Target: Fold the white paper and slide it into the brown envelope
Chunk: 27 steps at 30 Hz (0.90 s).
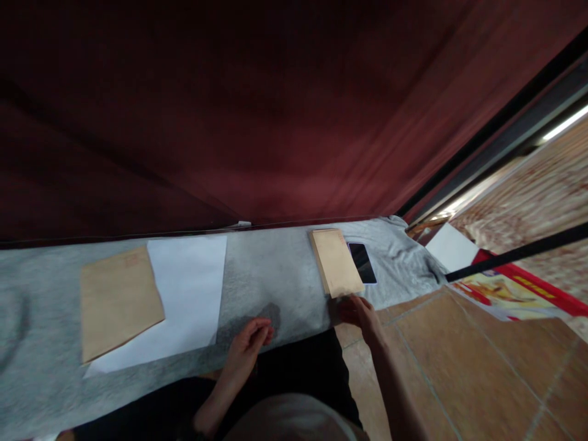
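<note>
A stack of brown paper envelopes [337,262] lies on the grey cloth to the right. My right hand [357,311] is at the near end of this stack, its fingers slightly apart and partly in shadow; whether they touch the paper is hard to see. Near the front edge of the cloth, my left hand [252,334] hovers with curled fingers and nothing visible in them. To the left, a separate brown envelope [122,300] overlaps a large white sheet of paper [193,294].
A dark-screened phone [362,263] lies just right of the stack. The grey cloth [261,269] covers a long narrow surface against a dark red curtain [229,122]. On the tiled floor at right sits a red and yellow printed box [519,291], beyond a black metal bar [519,251].
</note>
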Motion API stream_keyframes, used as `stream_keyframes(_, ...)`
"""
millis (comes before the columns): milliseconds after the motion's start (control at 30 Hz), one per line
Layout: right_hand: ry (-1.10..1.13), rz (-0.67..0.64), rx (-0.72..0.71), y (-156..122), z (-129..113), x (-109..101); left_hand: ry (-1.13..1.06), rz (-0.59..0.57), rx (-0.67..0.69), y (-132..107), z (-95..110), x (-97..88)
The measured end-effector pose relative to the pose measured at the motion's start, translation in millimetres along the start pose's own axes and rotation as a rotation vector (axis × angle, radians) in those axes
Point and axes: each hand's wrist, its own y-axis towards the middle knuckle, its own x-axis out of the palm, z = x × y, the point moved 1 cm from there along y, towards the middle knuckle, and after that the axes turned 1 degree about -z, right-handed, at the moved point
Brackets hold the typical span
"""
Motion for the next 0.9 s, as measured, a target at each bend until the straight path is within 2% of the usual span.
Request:
stream_keyframes(133,-0.003,-0.158,0.055,-4.6,-3.2,11.4,0.000,-0.004,-0.001,-0.1,0.2,0.5)
stream_keyframes(433,-0.038,-0.242,0.076,8.7,-12.5,25.2,0.017,0.010,0.000,-3.6,6.3,2.4)
stream_keyframes(733,-0.071,-0.196,0.059,16.3,-11.3,25.6,0.032,0.015,0.002,-3.4,3.3,2.6)
stream_keyframes(800,-0.077,-0.139,0.021,15.9,-11.9,18.7,0.036,0.018,0.001,-3.4,2.0,2.8)
stream_keyframes(900,-0.062,0.015,-0.091,17.6,-15.0,5.5,0.056,0.023,0.009,-3.7,1.3,3.4)
